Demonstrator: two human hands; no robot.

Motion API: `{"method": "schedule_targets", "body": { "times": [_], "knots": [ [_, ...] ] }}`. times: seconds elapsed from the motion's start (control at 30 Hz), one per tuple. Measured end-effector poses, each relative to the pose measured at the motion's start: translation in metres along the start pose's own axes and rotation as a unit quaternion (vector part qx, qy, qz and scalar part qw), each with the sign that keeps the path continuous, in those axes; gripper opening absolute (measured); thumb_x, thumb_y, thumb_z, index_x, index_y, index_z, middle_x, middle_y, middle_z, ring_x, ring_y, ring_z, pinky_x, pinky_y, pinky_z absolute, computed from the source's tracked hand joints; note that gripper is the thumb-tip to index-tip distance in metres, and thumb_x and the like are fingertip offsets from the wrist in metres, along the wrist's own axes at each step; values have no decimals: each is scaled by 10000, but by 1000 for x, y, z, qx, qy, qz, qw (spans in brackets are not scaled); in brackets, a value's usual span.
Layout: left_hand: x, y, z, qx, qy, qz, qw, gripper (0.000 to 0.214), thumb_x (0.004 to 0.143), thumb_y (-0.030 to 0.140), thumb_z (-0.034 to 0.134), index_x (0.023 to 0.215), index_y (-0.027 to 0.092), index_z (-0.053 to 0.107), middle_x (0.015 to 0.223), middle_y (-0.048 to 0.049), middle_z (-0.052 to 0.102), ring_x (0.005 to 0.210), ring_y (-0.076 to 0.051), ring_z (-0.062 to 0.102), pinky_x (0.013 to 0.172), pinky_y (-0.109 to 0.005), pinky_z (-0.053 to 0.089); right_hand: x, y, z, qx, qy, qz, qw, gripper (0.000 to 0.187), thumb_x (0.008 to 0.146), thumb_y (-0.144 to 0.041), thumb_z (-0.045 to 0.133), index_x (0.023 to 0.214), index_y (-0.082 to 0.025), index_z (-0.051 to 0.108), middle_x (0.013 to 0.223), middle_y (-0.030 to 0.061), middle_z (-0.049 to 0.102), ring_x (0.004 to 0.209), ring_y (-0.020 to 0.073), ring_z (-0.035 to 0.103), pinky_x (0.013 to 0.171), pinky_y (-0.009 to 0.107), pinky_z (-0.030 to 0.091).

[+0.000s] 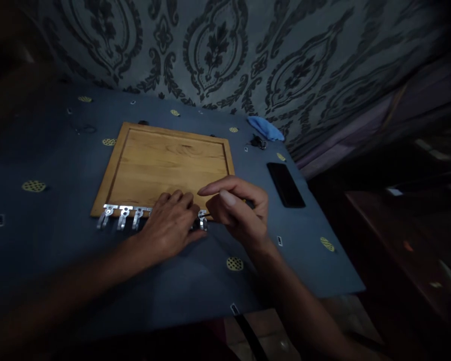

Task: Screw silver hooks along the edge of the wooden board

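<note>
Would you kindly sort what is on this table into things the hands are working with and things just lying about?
In use:
- wooden board
- metal hook rail at its near edge, under the left hand
- thin dark tool, pinched in the right hand

Lying about:
- black phone
- blue cloth
- small dark item beside the cloth

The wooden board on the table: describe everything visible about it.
The wooden board is a pale, rectangular slab with visible grain and a shallow groove running just inside its rim. It lies flat on the blue patterned tablecloth, slightly skewed to the table edge. Along its near edge sits a row of silver metal hooks, hanging over onto the cloth. The left hand rests over that edge, covering part of the row; the right hand holds a thin dark tool at the near right corner.
</note>
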State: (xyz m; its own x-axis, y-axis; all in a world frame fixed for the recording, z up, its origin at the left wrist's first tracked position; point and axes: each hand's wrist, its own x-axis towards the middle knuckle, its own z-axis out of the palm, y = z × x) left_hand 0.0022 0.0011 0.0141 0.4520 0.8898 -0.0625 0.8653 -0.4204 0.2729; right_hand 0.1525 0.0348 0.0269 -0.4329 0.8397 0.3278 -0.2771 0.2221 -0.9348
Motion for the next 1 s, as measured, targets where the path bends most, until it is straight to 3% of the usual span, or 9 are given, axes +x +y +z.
{"method": "schedule_targets", "body": {
  "times": [0.07, 0.2, 0.27, 0.47, 0.77, 1.0],
  "knots": [
    [0, 0, 0, 7, 4, -2, 1000, 394, 917, 483, 642, 1124, 150, 675, 1181, -128, 634, 1155, -335, 554, 959, -504, 454, 3, -4, 0, 17, 23, -24, 999, 192, 925, -344, 625, 942, -201, 753, 442, -106, 332, 371, 74, 243, 398, 226, 237],
    [1, 0, -2, 10, 3, -2, 1000, 379, 913, 486, 648, 1082, 150, 694, 1104, -111, 636, 1111, -324, 568, 943, -478, 459, 9, -21, -4, 38, 175, -77, 981, 162, 934, -308, 590, 868, -221, 709, 430, -115, 283, 364, 72, 189, 387, 205, 240],
    [2, -1, -3, 1, -3, -6, 1000, 371, 905, 471, 665, 1106, 162, 694, 1116, -97, 635, 1114, -314, 562, 942, -462, 452, 9, -28, -7, 35, 202, -82, 975, 146, 920, -316, 603, 864, -226, 702, 422, -115, 285, 360, 75, 181, 380, 200, 259],
    [5, -7, -4, -16, -8, 0, 1000, 461, 870, 536, 682, 1116, 145, 682, 1097, -90, 640, 1082, -305, 563, 925, -447, 444, 3, -18, -10, 70, 220, -72, 970, 167, 892, -247, 590, 806, -198, 724, 397, -113, 306, 354, 62, 156, 360, 180, 220],
    [5, -9, -7, -26, -8, 3, 1000, 470, 858, 547, 692, 1106, 149, 665, 1094, -78, 637, 1069, -294, 571, 920, -439, 439, 8, -5, -3, 96, 193, -91, 972, 168, 889, -225, 593, 818, -178, 737, 396, -113, 323, 350, 53, 174, 364, 183, 203],
    [6, -7, 2, -18, 12, -18, 1000, 484, 819, 576, 723, 1090, 178, 680, 1109, -80, 641, 1081, -314, 564, 930, -443, 437, 7, -1, 1, 91, 185, -84, 975, 164, 887, -231, 594, 824, -179, 737, 406, -115, 323, 355, 52, 182, 376, 197, 201]
  ]
}}
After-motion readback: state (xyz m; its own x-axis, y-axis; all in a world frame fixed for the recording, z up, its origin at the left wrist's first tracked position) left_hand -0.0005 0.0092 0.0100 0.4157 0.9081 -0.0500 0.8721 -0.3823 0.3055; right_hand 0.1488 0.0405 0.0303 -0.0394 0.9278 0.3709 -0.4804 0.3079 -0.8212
